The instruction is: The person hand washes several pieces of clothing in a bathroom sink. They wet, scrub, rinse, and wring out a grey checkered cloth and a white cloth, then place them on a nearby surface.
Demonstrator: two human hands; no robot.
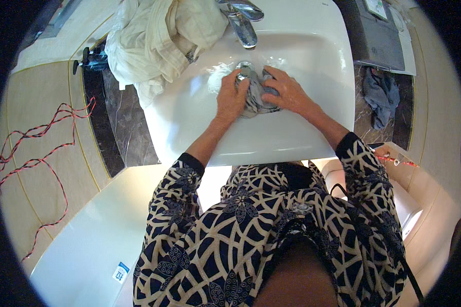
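A wet, crumpled grey cloth (253, 99) lies in the white washbasin (189, 135), bunched below the round metal drain fitting (245, 70). My left hand (231, 98) grips the cloth's left side, its fingers curled beside the drain. From the right, my right hand (288, 93) holds the same cloth with bent fingers. Part of the cloth is hidden beneath both hands. White foam (217, 77) clings to the basin around them. Above hangs the chrome faucet (243, 31); no running water can be made out.
A heap of cream fabric (156, 38) covers the basin's upper left rim. On the dark marble counter to the right lies a dark grey cloth (380, 97), below a grey box (378, 38). A red and black cord (61, 148) hangs at left, above a white tub (82, 245).
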